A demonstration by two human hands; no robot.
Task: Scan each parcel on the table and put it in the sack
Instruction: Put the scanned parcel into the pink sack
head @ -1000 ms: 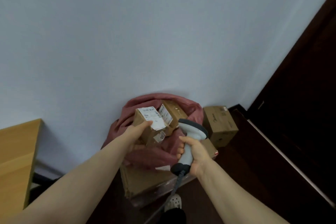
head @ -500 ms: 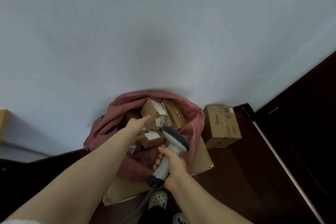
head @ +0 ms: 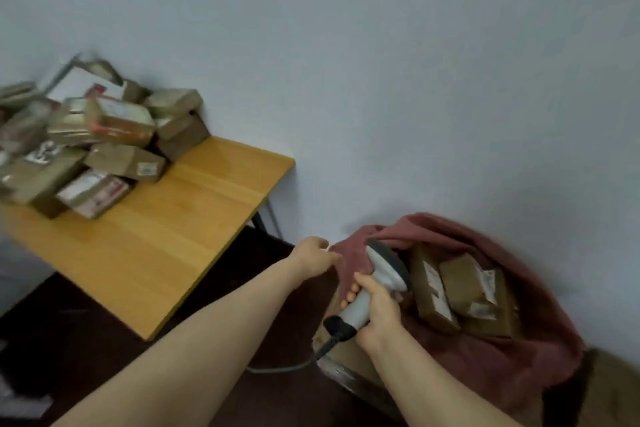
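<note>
Scanner [head: 385, 270] held in right grip [head: 376, 311] over sack [head: 519, 360]; left grip [head: 313, 257] loosely curled, empty, beside rim

One left hand [head: 313, 255], one right hand [head: 375, 305], one barcode scanner [head: 384, 270], one red sack [head: 519, 357] showing at least three cardboard parcels [head: 433, 291], and one wooden surface [head: 173, 218] bearing one blurred parcel heap [head: 104, 135], beyond counting.

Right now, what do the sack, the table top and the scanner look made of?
The sack looks like soft dull-red cloth: matte, it slumps in folds. The table top looks like wood or wood-look laminate: orange, plank lines, slight sheen. The scanner in the right hand looks like smooth grey plastic, with a darker head.
</note>
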